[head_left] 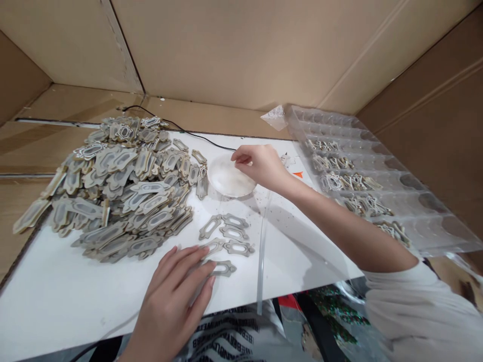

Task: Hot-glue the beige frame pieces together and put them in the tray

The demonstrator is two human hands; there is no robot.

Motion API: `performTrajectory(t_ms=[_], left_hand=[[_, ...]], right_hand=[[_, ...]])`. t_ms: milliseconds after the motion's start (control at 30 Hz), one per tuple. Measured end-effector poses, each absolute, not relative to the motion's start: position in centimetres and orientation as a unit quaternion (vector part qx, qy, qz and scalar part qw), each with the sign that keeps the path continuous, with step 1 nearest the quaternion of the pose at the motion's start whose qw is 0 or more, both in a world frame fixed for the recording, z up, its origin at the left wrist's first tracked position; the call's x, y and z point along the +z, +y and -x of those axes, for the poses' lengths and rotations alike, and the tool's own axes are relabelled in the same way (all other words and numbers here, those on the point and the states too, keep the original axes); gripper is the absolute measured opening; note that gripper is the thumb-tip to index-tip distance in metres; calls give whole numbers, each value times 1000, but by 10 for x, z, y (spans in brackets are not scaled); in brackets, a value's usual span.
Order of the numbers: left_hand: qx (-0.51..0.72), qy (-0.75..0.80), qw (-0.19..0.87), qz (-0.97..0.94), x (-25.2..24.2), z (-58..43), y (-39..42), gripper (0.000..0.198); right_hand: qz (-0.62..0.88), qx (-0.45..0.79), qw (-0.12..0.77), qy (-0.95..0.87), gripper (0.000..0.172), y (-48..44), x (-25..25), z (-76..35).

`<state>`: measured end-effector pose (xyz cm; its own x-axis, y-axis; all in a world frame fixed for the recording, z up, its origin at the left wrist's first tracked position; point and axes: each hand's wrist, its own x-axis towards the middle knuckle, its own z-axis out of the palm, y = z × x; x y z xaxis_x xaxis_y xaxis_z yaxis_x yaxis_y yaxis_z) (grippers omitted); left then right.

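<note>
My left hand (171,294) lies low over the white board with its fingers stretched out. Its fingertips touch a small grey ornate frame-shaped piece (224,268) and partly cover another frame piece (214,247). Several similar frame pieces (234,232) with openings in the middle lie flat just beyond. My right hand (262,163) is over the right side of a shallow round white dish (230,178), thumb and fingers pinched together. Whatever is between those fingertips, if anything, is too small to make out. A big heap of grey frame pieces (124,176) covers the left of the board.
A clear plastic compartment tray (411,201) holding white openwork pieces (350,181) stands at the right. A clear strip (261,261) crosses the board (298,251). Behind run a black cable (188,131) and cardboard walls (241,55). A small clear bag (275,118) sits near the tray.
</note>
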<state>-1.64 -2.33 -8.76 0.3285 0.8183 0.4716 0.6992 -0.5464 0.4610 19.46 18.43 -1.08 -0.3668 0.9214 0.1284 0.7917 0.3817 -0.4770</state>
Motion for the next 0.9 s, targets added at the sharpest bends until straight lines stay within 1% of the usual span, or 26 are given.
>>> performTrajectory(t_ms=[167,267,300,367,433,500,533,600,667,733,833,900], left_hand=[[349,477,93,-802,-89,16,-25,24],[387,500,133,-764,-85,16,-25,21],[409,515,166,-735,-82,15,-25,19],[465,539,268,-649,-73,10,-21,20],[511,532,395,-548,-62,2,-12,29],[528,496,507,-467,-51,-10,1,40],[529,476,551,-436,-46,-16,7,44],[539,445,595,-397,-38,-30,17,50],[545,433,601,-394,-34,-40,23,53],[552,429,592,-401,-34,-45,25,53],[567,429,586,-390,-40,-45,23,48],[577,428,592,-366,-45,-42,22,43]], right_hand=[[497,290,314,-755,14,188,-15,-195],[499,392,380,-673,13,187,-13,-194],[498,426,395,-644,15,185,-11,-193],[484,485,414,-600,18,175,-4,-190],[452,537,423,-574,23,159,3,-186],[412,585,425,-555,27,138,9,-179],[393,605,423,-548,28,127,10,-175],[373,637,397,-546,25,105,8,-167],[366,633,382,-566,16,87,3,-162],[365,578,400,-611,7,76,-5,-159],[388,464,417,-678,11,71,-16,-161],[407,420,411,-700,12,72,-20,-164]])
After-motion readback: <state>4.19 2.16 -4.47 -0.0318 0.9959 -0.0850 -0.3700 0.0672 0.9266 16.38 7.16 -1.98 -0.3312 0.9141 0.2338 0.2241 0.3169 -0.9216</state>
